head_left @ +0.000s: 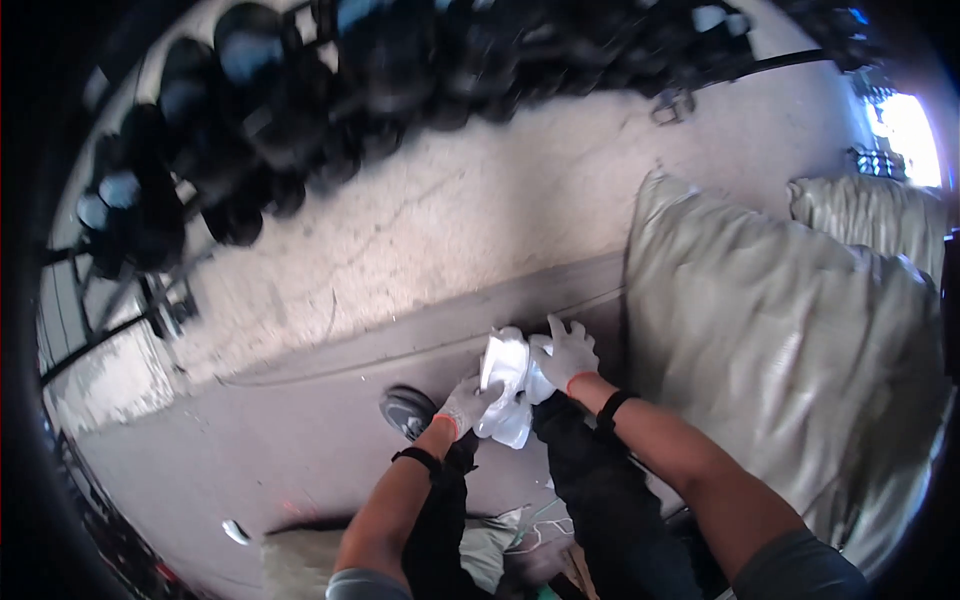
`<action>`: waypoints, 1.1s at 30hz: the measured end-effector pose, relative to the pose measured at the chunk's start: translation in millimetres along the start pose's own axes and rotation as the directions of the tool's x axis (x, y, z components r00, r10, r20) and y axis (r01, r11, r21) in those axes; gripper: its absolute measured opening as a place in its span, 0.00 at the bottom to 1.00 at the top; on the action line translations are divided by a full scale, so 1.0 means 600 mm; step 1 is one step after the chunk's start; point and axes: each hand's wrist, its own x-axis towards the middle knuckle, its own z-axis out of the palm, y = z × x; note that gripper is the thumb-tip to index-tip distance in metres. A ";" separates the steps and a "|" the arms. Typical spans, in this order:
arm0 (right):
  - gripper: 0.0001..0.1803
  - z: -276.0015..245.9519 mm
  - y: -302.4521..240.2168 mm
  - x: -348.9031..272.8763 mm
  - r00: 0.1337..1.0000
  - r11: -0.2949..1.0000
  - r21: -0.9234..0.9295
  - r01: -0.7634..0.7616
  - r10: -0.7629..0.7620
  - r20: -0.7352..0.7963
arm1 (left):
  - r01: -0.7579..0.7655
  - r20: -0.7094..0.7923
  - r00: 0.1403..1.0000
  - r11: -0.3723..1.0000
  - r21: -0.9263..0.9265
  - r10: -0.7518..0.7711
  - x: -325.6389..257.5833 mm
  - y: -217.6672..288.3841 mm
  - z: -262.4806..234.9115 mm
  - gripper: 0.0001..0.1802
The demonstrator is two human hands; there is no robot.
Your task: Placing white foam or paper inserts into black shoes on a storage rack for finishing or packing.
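A crumpled, shiny white plastic bag (503, 365) lies between my two hands, over my dark-trousered legs. My left hand (468, 404), in a pale glove with an orange cuff, grips its left side. On the other side, my right hand (572, 354), gloved the same way, has its fingers spread at the bag's upper right edge. The right palm is turned away, so its contact with the plastic is partly hidden. What the bag holds, if anything, cannot be made out. Just left of my left hand sits a round black disc-shaped object (407, 411).
Large grey-beige sacks (770, 340) stand close on my right. Dark rounded objects (390, 70) crowd a rack beyond the pale concrete floor (480, 180). A small white object (236, 532) lies at lower left. Pale fabric (300, 562) and a white cord (545, 528) are near my legs.
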 end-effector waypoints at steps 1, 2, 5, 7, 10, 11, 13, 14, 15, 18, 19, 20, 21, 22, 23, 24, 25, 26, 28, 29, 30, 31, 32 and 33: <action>0.45 -0.046 0.018 -0.036 0.997 0.999 -0.025 -0.028 0.026 -0.077 | 0.170 0.171 0.974 0.978 -0.120 -0.149 -0.024 0.063 0.021 0.42; 0.44 -0.083 0.023 -0.070 0.990 0.999 0.037 0.001 0.004 -0.140 | 0.145 0.171 0.977 0.985 -0.090 -0.128 -0.049 0.106 0.032 0.42; 0.41 -0.175 0.007 -0.225 0.953 0.960 0.201 0.195 -0.137 -0.271 | -0.240 -0.067 0.929 0.729 0.641 0.365 -0.158 0.094 0.044 0.52; 0.34 -0.294 0.015 -0.355 0.964 0.935 0.316 0.159 -0.079 -0.253 | -0.108 0.000 0.987 0.654 0.748 0.162 -0.250 0.181 0.064 0.43; 0.31 -0.369 0.053 -0.482 0.973 0.881 0.449 0.152 -0.054 -0.223 | -0.262 0.082 0.942 0.561 0.785 0.324 -0.446 0.249 0.029 0.17; 0.32 -0.381 0.089 -0.525 0.970 0.889 0.440 0.125 -0.016 -0.243 | -0.405 0.167 0.901 0.635 0.658 0.401 -0.542 0.303 0.024 0.16; 0.29 -0.396 0.110 -0.603 0.972 0.901 0.423 0.101 0.000 -0.233 | -0.228 0.005 0.924 0.541 0.810 0.382 -0.728 0.317 -0.048 0.18; 0.28 -0.349 0.152 -0.621 0.963 0.912 0.382 0.153 -0.052 -0.263 | -0.229 0.093 0.947 0.444 0.867 0.306 -0.803 0.296 -0.113 0.18; 0.27 -0.296 0.219 -0.634 0.952 0.928 0.336 0.163 -0.059 -0.301 | -0.150 0.051 0.953 0.319 0.936 0.299 -0.904 0.333 -0.118 0.18; 0.26 -0.218 0.274 -0.705 0.951 0.895 0.446 0.018 0.123 -0.283 | 0.003 -0.048 0.989 0.305 0.952 0.141 -1.142 0.330 -0.207 0.18; 0.24 -0.196 0.288 -0.716 0.965 0.771 0.634 -0.049 0.201 -0.169 | 0.088 -0.106 0.994 0.344 0.935 0.036 -1.203 0.341 -0.215 0.19; 0.22 -0.186 0.282 -0.724 0.971 0.613 0.781 -0.121 0.236 -0.034 | 0.095 -0.118 0.992 0.334 0.938 0.050 -1.245 0.326 -0.233 0.19; 0.22 -0.196 0.256 -0.745 0.974 0.602 0.792 -0.104 0.223 -0.042 | 0.121 -0.126 0.992 0.314 0.942 -0.005 -1.281 0.309 -0.259 0.18; 0.22 -0.229 0.237 -0.774 0.982 0.603 0.792 -0.093 0.188 -0.028 | 0.133 -0.123 0.991 0.293 0.947 -0.053 -1.290 0.313 -0.279 0.18; 0.22 -0.261 0.226 -0.794 0.988 0.612 0.787 -0.081 0.152 -0.016 | 0.125 -0.122 0.992 0.289 0.949 -0.030 -1.288 0.325 -0.282 0.18; 0.23 -0.279 0.220 -0.809 0.987 0.667 0.737 -0.109 0.159 0.001 | 0.135 -0.151 0.987 0.246 0.960 0.047 -1.282 0.348 -0.270 0.18; 0.23 -0.299 0.211 -0.819 0.988 0.671 0.736 -0.090 0.155 -0.021 | 0.153 -0.182 0.975 0.212 0.965 0.125 -1.282 0.367 -0.258 0.18; 0.21 -0.326 0.185 -0.832 0.985 0.549 0.828 -0.112 0.174 0.018 | 0.101 -0.162 0.962 0.267 0.958 0.220 -1.269 0.374 -0.265 0.18; 0.20 -0.384 0.142 -0.848 0.973 0.341 0.923 -0.179 0.198 0.116 | 0.007 -0.300 0.857 0.573 0.819 0.418 -1.266 0.425 -0.258 0.22; 0.20 -0.417 0.114 -0.826 0.981 0.368 0.917 -0.153 0.166 0.097 | -0.045 -0.493 0.669 0.691 0.721 0.557 -1.258 0.424 -0.278 0.25; 0.22 -0.436 0.096 -0.783 0.969 0.627 0.775 0.081 0.133 -0.209 | -0.133 -0.674 0.427 0.779 0.612 0.602 -1.257 0.418 -0.297 0.29; 0.24 -0.448 0.082 -0.757 0.874 0.813 0.521 0.260 0.031 -0.484 | -0.073 -0.741 0.225 0.770 0.634 0.632 -1.282 0.448 -0.302 0.34; 0.28 -0.539 0.012 -0.772 0.929 0.767 0.607 0.207 0.041 -0.368 | 0.011 -0.769 0.000 0.769 0.639 0.639 -1.326 0.492 -0.305 0.40; 0.27 -0.671 -0.092 -0.828 0.942 0.642 0.732 0.231 0.040 -0.333 | 0.057 -0.751 -0.127 0.761 0.647 0.648 -1.372 0.520 -0.328 0.45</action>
